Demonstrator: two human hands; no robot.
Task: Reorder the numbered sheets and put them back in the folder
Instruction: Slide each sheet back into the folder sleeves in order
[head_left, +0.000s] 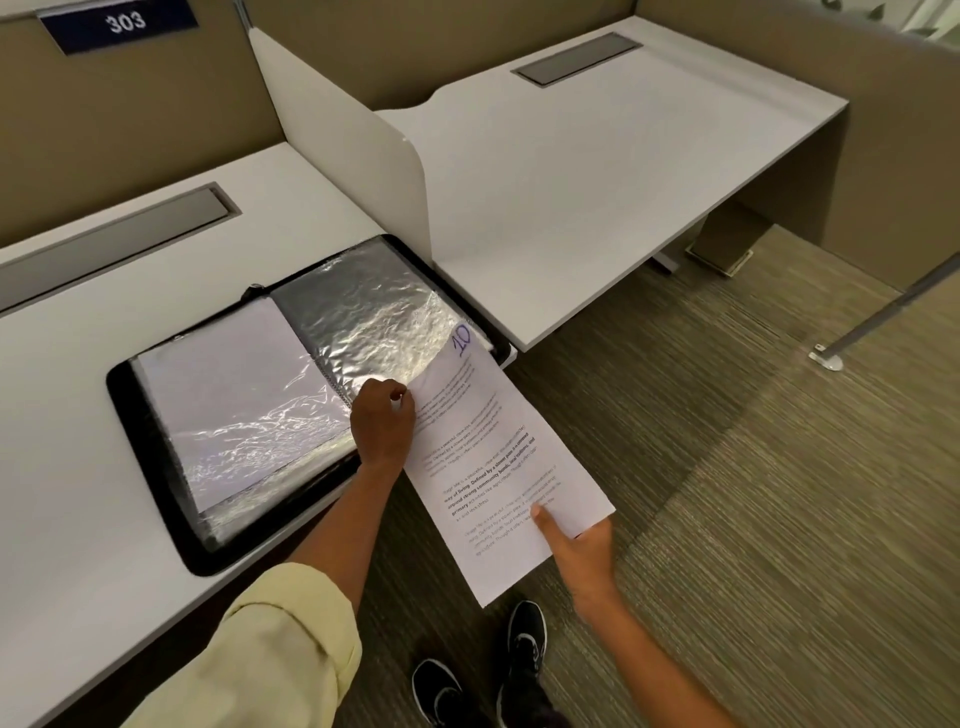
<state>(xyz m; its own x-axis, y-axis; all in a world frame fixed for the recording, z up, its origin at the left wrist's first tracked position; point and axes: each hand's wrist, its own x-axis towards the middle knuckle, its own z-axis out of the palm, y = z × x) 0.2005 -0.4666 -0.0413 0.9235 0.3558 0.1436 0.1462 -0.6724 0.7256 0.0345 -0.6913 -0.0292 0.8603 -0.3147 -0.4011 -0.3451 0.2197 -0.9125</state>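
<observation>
Sheet (488, 447) apparently between right fingers (545, 519).

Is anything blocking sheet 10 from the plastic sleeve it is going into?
Nothing visible blocks it. The sheet marked 10 has its top corner at the edge of the crinkled plastic sleeve, where the left hand pinches the sleeve and the right hand holds the sheet's lower end.

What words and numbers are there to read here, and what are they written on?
"303": white digits on the dark blue sign on the partition, top left.
"10": handwritten in blue at the top corner of the sheet, which is partly in the folder sleeve.
Printed paragraphs on the sheet: mostly too small and blurred; bold words look like "way of living".
</observation>
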